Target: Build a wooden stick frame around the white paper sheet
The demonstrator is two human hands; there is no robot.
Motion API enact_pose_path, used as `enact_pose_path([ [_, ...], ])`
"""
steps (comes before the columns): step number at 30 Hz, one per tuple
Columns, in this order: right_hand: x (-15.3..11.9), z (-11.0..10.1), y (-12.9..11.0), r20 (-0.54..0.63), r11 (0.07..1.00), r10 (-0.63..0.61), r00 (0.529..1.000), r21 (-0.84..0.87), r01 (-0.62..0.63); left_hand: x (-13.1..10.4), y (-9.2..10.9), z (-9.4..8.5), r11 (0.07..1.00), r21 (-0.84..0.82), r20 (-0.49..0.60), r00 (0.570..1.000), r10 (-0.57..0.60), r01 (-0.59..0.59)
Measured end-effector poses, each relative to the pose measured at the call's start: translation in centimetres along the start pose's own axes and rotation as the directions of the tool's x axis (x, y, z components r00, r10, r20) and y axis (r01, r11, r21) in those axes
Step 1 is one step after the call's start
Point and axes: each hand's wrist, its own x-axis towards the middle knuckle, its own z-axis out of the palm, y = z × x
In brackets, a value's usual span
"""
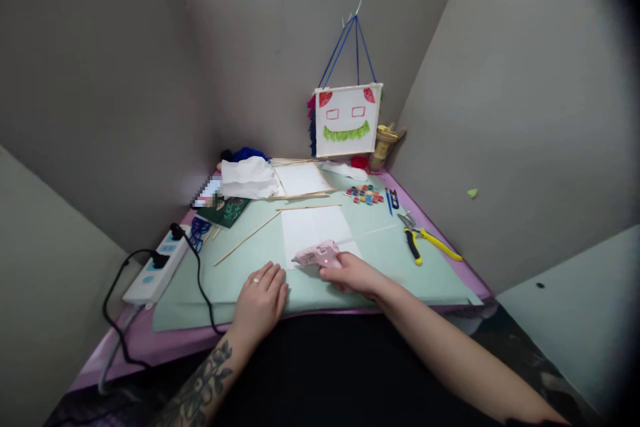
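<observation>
My right hand (347, 272) is wrapped round the handle of a pink glue gun (317, 255), whose nozzle points left above a white paper sheet (307, 230). A small orange light glows on the gun, and a clear glue stick sticks out behind it. Palm down on the green mat (200, 293), near its front edge, lies my left hand (263, 293) with a ring on one finger and nothing in it. One thin wooden stick (247, 239) lies slanted left of the sheet; another (305, 207) runs along the sheet's far edge.
A power strip (157, 270) with black cables is at the left. Yellow-handled pliers (440, 243), a blue pen (389, 201) and colourful small pieces (365, 195) lie right. Behind are a framed white sheet (303, 180), crumpled white cloth (249, 178) and a hanging face-like craft (347, 120).
</observation>
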Motion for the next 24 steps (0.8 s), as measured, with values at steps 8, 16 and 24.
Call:
enact_pose_path([
  [8,0.46,0.7,-0.45,0.014,0.996,0.073,0.997,-0.044,-0.073,-0.29,0.16,-0.29,0.998,-0.064,-0.062,0.998,-0.03,0.026],
  [16,0.45,0.74,-0.77,0.014,0.995,0.068,0.998,-0.076,-0.067,-0.25,0.22,-0.38,0.997,-0.052,-0.046,0.997,-0.056,0.054],
  [24,0.62,0.79,-0.76,-0.003,0.99,0.102,0.995,-0.102,-0.102,-0.13,0.18,-0.29,0.997,-0.049,-0.025,0.998,-0.059,0.057],
])
